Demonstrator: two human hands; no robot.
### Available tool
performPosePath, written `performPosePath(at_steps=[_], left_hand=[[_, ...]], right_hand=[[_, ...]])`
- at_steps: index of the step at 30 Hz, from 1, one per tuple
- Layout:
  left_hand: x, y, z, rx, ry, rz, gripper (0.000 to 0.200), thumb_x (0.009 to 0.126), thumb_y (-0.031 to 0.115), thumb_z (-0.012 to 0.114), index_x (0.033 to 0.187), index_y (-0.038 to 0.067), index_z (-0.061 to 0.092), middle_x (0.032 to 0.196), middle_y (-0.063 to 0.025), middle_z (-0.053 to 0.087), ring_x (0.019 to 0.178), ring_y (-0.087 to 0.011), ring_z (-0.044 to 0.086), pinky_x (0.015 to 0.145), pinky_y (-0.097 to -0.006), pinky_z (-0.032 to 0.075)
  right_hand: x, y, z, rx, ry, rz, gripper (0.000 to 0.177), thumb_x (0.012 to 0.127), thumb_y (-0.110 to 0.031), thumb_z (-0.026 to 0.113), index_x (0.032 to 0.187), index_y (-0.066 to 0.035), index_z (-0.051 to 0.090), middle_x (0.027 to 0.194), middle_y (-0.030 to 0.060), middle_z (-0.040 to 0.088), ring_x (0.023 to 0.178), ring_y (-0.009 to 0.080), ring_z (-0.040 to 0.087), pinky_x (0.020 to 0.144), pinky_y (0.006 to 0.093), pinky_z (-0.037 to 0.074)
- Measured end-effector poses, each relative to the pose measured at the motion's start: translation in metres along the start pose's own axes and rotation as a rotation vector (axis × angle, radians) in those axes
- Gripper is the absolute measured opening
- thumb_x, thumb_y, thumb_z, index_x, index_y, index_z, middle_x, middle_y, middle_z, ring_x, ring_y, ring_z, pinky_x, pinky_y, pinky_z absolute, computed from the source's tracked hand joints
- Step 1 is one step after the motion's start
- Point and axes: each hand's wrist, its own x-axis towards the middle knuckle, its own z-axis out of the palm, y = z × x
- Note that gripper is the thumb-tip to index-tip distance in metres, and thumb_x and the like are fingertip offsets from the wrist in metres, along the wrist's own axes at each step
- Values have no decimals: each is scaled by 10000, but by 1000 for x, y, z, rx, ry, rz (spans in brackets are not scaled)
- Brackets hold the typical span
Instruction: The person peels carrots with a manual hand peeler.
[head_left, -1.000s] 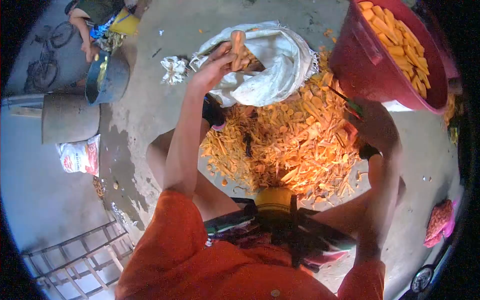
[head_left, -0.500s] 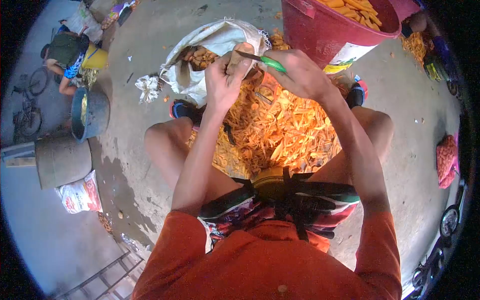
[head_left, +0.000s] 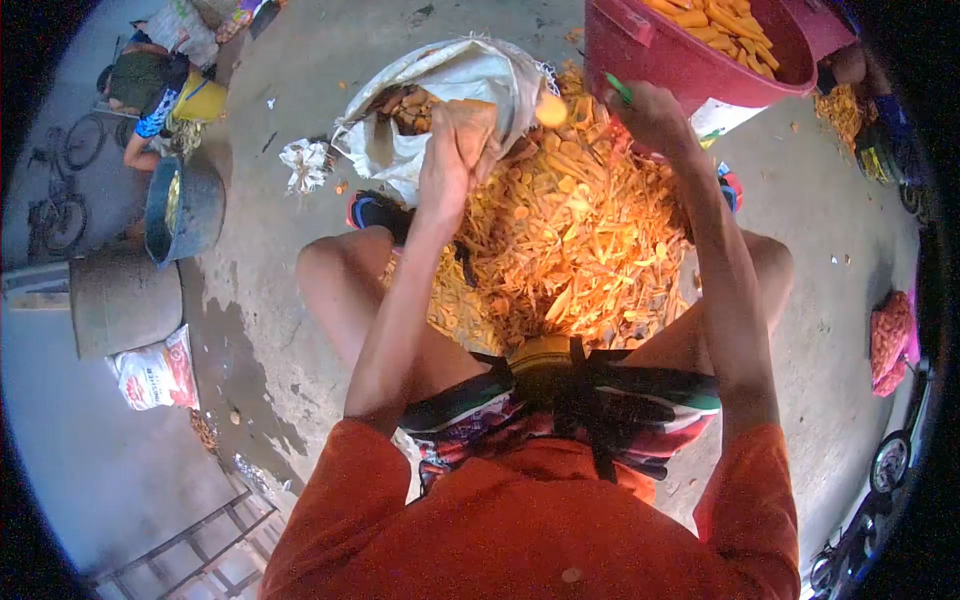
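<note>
We find the left hand [head_left: 445,170] clasping a carrot [head_left: 474,122] near the white sack [head_left: 508,72], the right hand [head_left: 655,120] wrapped round a green knife handle [head_left: 619,89]. We judge trimming in hand; another cut calls for steadying the carrot.

Both forearms [head_left: 400,300] extend up-frame; left hand [head_left: 450,160] curls closed at upper centre; right hand [head_left: 652,118], upper right of centre, appears fisted, though shaded.

One green-handled knife [head_left: 621,90], one held root [head_left: 474,124], one open white sack [head_left: 505,72], many peeled roots [head_left: 718,30] (past counting).
</note>
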Motion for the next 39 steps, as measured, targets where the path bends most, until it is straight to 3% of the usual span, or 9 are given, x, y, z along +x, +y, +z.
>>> performPosePath(at_steps=[3,4,11,21,25,27,32,36,39], left_hand=[[7,-6,16,-281,176,-216,506,1048,526,300,956,93,544,608,33,462,488,-67,349,467,-233,288],[4,-7,8,-422,-119,-220,420,1060,467,302,997,117,526,598,42,450,466,-53,335,453,-204,285],[3,-24,10,-778,-228,-476,298,1056,326,319,898,127,475,681,14,468,452,-66,334,388,-213,247],[33,-47,12,-698,-112,-587,208,1062,268,333,959,135,456,674,24,413,472,-54,337,401,-200,255],[-12,-15,14,-290,-123,-502,313,1069,404,334,1039,149,514,701,32,467,482,-48,355,426,-206,270],[5,-20,2,-327,-63,-450,314,1049,338,420,1273,130,496,986,-18,605,685,-137,593,618,-231,456],[3,1,-1,-297,-233,-189,590,937,99,622,1459,108,348,1400,-141,506,1284,-317,539,945,-330,495],[-12,12,-1,-213,-469,-31,941,736,-122,705,1531,115,261,1485,-158,405,1359,-373,448,1124,-410,356],[-13,13,2,-298,-502,76,950,697,-174,737,1503,80,304,1484,-137,407,1292,-315,532,1016,-362,472]], right_hand=[[-11,-67,-43,207,36,103,260,941,-324,576,1010,-84,648,715,168,661,659,364,678,582,484,526],[-17,-84,-43,153,40,55,243,935,-311,585,1018,-91,643,715,164,661,665,370,679,586,487,531],[-20,-148,-30,8,101,-89,207,828,-134,636,1028,-88,607,853,157,673,694,381,681,615,473,567],[-4,-110,20,-50,-241,325,185,883,-176,552,873,-19,651,846,222,691,785,329,715,719,463,570],[-14,-16,12,-530,-530,-156,287,909,-270,573,839,-14,682,857,220,693,772,357,703,718,477,553],[-13,-31,-1,-68,-87,316,297,892,-303,613,825,-23,687,784,210,673,723,379,682,679,477,550],[-19,-110,-32,319,48,-67,251,905,-302,621,976,-62,649,770,203,658,732,411,653,648,495,519],[-17,-110,-26,339,-45,-205,287,910,-315,627,1058,-70,625,829,201,658,793,407,648,686,502,504],[-19,-104,-23,332,-35,-207,300,912,-332,630,1035,-59,618,846,200,656,816,408,641,713,494,504]])
